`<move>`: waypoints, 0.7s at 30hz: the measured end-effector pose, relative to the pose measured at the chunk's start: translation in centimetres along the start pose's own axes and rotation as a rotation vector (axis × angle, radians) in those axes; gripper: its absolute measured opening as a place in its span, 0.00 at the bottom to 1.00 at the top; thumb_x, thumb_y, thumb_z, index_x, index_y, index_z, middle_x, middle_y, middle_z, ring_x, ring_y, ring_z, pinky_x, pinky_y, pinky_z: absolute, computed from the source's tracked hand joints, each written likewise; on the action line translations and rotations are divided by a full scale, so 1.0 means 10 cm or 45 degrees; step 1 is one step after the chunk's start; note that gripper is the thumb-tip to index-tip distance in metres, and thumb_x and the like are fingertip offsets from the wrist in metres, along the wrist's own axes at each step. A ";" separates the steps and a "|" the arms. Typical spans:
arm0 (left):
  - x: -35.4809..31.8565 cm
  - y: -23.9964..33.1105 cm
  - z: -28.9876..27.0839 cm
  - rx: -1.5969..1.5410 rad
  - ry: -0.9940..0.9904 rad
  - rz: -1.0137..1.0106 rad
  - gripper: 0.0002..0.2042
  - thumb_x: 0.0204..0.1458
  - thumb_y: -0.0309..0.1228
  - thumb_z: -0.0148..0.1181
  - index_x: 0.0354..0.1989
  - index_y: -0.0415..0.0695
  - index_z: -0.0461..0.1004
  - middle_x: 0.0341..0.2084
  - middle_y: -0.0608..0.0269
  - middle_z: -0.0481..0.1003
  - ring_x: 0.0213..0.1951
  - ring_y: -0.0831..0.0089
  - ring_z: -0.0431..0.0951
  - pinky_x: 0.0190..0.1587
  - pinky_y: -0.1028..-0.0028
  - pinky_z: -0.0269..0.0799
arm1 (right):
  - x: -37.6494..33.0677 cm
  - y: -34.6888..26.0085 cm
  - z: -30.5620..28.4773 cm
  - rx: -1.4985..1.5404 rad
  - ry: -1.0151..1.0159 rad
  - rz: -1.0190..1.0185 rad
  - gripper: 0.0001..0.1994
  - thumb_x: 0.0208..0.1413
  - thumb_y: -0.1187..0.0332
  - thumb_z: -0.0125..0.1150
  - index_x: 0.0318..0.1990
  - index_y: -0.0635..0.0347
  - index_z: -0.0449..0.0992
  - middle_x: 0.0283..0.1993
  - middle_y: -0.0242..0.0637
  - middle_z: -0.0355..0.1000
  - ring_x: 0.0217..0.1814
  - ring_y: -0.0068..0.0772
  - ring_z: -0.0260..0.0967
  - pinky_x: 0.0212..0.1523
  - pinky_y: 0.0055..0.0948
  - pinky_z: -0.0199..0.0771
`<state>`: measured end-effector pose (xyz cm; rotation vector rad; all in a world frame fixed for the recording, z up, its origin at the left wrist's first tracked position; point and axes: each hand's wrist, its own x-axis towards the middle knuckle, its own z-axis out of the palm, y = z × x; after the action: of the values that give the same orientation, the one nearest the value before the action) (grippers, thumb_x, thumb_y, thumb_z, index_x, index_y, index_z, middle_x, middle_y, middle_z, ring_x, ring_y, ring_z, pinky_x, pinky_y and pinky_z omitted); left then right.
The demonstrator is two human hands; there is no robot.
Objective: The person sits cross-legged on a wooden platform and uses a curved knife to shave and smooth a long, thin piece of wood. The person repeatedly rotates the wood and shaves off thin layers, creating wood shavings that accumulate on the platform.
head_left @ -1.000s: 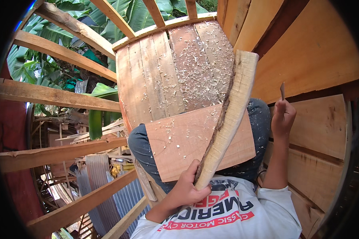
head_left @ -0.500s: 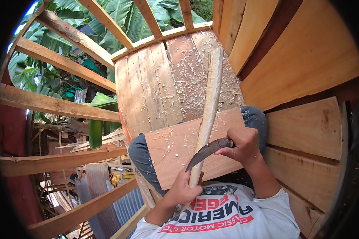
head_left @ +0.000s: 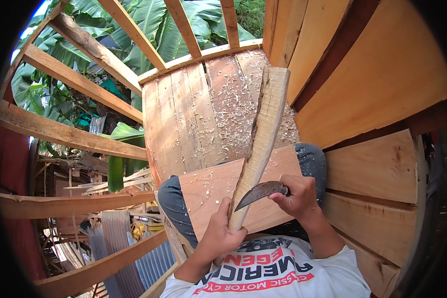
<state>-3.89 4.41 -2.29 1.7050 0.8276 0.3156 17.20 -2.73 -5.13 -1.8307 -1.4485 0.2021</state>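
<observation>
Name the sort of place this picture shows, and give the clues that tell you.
Probably a small, open-sided wooden porch or hut: wood shavings lie on the plank floor, spaced wooden bars run along the left, and large green leaves show beyond them.

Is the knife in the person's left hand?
No, the right hand grips the knife, while the left hand holds the near end of the stick.
</observation>
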 end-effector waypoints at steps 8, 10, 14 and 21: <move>-0.01 -0.02 0.02 0.054 0.035 -0.024 0.23 0.38 0.25 0.56 0.45 0.36 0.60 0.22 0.53 0.64 0.25 0.68 0.67 0.30 0.72 0.65 | 0.08 -0.09 0.08 0.078 -0.102 -0.182 0.25 0.48 0.44 0.62 0.19 0.57 0.67 0.14 0.39 0.63 0.16 0.43 0.66 0.18 0.35 0.64; -0.04 -0.15 0.00 0.043 0.031 0.026 0.24 0.38 0.25 0.56 0.47 0.35 0.59 0.22 0.54 0.64 0.27 0.69 0.67 0.32 0.72 0.65 | 0.09 -0.07 0.15 0.078 -0.074 -0.154 0.23 0.52 0.48 0.62 0.21 0.59 0.68 0.14 0.39 0.63 0.16 0.44 0.66 0.18 0.35 0.63; -0.14 -0.21 -0.08 -0.223 -0.097 -0.300 0.28 0.36 0.24 0.56 0.51 0.35 0.59 0.24 0.56 0.63 0.30 0.71 0.67 0.32 0.74 0.64 | 0.38 0.30 0.03 0.319 0.256 0.654 0.17 0.54 0.56 0.61 0.25 0.61 0.70 0.14 0.39 0.64 0.16 0.41 0.67 0.19 0.33 0.63; -0.08 -0.55 -0.08 -0.870 -0.399 -0.341 0.23 0.38 0.20 0.56 0.46 0.39 0.58 0.22 0.70 0.58 0.23 0.81 0.60 0.24 0.80 0.58 | 0.03 -0.25 0.29 0.389 -0.341 0.348 0.12 0.44 0.70 0.70 0.27 0.64 0.70 0.16 0.31 0.64 0.16 0.18 0.57 0.17 0.21 0.56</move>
<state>-6.96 4.98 -6.93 0.9592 0.6083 0.1175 13.85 -0.96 -5.37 -1.7869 -1.2515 0.7870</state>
